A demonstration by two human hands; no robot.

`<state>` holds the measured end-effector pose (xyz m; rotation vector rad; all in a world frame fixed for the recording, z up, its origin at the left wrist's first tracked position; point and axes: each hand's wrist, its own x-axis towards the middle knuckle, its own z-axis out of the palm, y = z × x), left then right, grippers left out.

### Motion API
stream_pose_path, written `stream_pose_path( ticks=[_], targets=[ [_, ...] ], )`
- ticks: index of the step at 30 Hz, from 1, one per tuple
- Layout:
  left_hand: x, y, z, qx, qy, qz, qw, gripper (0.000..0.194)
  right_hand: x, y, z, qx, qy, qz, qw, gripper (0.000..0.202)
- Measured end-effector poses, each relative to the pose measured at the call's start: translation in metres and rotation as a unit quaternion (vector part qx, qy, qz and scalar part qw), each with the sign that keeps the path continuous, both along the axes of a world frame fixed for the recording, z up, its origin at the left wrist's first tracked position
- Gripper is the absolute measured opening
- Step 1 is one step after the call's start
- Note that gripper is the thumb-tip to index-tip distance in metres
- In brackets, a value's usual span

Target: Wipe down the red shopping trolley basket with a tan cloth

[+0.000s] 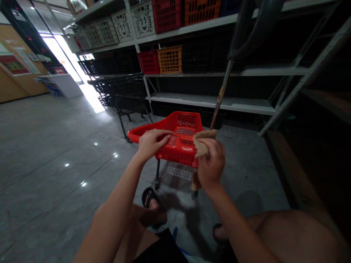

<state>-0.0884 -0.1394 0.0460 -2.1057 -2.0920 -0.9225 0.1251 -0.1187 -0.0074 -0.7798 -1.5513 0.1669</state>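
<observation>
A red plastic basket (pixel 181 149) with perforated walls sits on a small wheeled cart frame in front of me. My left hand (pixel 153 141) holds the basket's near left rim, thumb on the near side and index finger stretched along it. At the near right corner my right hand (pixel 212 159) is closed round a crumpled brown cloth (pixel 202 142), which lies against the basket's edge. Part of the cloth hangs below the hand. A metal pole (pixel 219 96) with a dark, blurred handle rises behind the right corner; its lower end is hidden.
Black shopping carts (pixel 123 95) stand behind to the left. White metal shelving (pixel 197 98) carries red, orange, white and black crates. A dark ledge (pixel 285 168) runs along the right. My sandalled feet are on the grey tiled floor (pixel 55 157) by the cart's wheels.
</observation>
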Motion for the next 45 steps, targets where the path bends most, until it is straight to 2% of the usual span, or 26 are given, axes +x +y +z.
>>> stream_pose_path(
  ticks=[2, 5, 7, 9, 11, 13, 16, 18, 20, 21, 23, 26, 29, 31, 33, 36, 38, 42, 45],
  targets=[
    [0.009, 0.002, -0.001, 0.002, 0.004, 0.012, 1.000, 0.026, -0.009, -0.004, 0.012, 0.021, -0.138, 0.040, 0.989, 0.030],
    [0.026, 0.004, -0.003, 0.003, 0.006, 0.022, 1.000, 0.028, -0.018, -0.002, 0.015, 0.047, -0.252, 0.036, 0.966, 0.031],
    [0.040, 0.003, -0.006, 0.014, 0.011, 0.015, 1.000, 0.030, -0.010, 0.005, 0.011, 0.058, -0.290, 0.008, 0.955, 0.030],
    [0.054, 0.001, -0.008, 0.031, 0.020, -0.011, 0.999, 0.032, 0.014, 0.016, 0.007, 0.057, -0.309, -0.029, 0.949, 0.028],
    [0.066, -0.001, -0.009, 0.042, 0.029, -0.032, 0.998, 0.034, 0.049, 0.033, 0.002, 0.040, -0.301, -0.057, 0.951, 0.024],
    [0.078, -0.003, -0.010, 0.047, 0.032, -0.039, 0.998, 0.035, 0.085, 0.054, -0.003, 0.000, -0.258, -0.051, 0.965, 0.024],
    [0.094, -0.005, -0.012, 0.066, 0.029, -0.035, 0.997, 0.034, 0.121, 0.091, -0.011, -0.112, -0.115, 0.016, 0.987, 0.030],
    [0.100, -0.006, -0.013, 0.080, 0.027, -0.025, 0.996, 0.034, 0.126, 0.111, -0.018, -0.205, 0.001, 0.082, 0.975, 0.035],
    [0.101, -0.007, -0.014, 0.089, 0.025, -0.005, 0.996, 0.033, 0.118, 0.120, -0.024, -0.267, 0.094, 0.130, 0.950, 0.041],
    [0.098, -0.006, -0.015, 0.089, 0.025, 0.004, 0.996, 0.033, 0.112, 0.119, -0.027, -0.276, 0.124, 0.134, 0.944, 0.042],
    [0.085, -0.005, -0.014, 0.085, 0.025, 0.016, 0.996, 0.033, 0.095, 0.107, -0.031, -0.245, 0.139, 0.104, 0.954, 0.040],
    [0.051, -0.004, -0.009, 0.064, 0.025, 0.018, 0.997, 0.035, 0.070, 0.068, -0.030, -0.145, 0.065, 0.058, 0.986, 0.031],
    [0.028, -0.008, 0.000, 0.066, 0.044, 0.045, 0.996, 0.036, 0.045, 0.025, -0.022, -0.083, -0.051, 0.093, 0.991, 0.025],
    [0.030, -0.015, 0.005, 0.082, 0.069, 0.048, 0.993, 0.036, 0.030, 0.005, -0.020, -0.053, -0.110, 0.131, 0.984, 0.023],
    [0.043, -0.026, 0.005, 0.072, 0.080, 0.021, 0.994, 0.037, 0.018, -0.004, -0.026, -0.029, -0.123, 0.139, 0.982, 0.026],
    [0.058, -0.044, -0.002, 0.026, 0.048, -0.001, 0.999, 0.047, 0.007, 0.001, -0.045, -0.017, -0.096, 0.099, 0.990, 0.031],
    [0.055, -0.055, -0.008, 0.049, 0.020, -0.013, 0.999, 0.051, 0.004, 0.011, -0.059, 0.008, -0.120, 0.089, 0.989, 0.027],
    [0.027, -0.067, -0.014, 0.124, -0.016, -0.101, 0.987, 0.049, 0.000, 0.030, -0.076, 0.099, -0.238, 0.115, 0.959, 0.023],
    [0.006, -0.066, -0.014, 0.132, -0.029, -0.123, 0.983, 0.049, -0.002, 0.049, -0.083, 0.122, -0.288, 0.140, 0.939, 0.028]
  ],
)
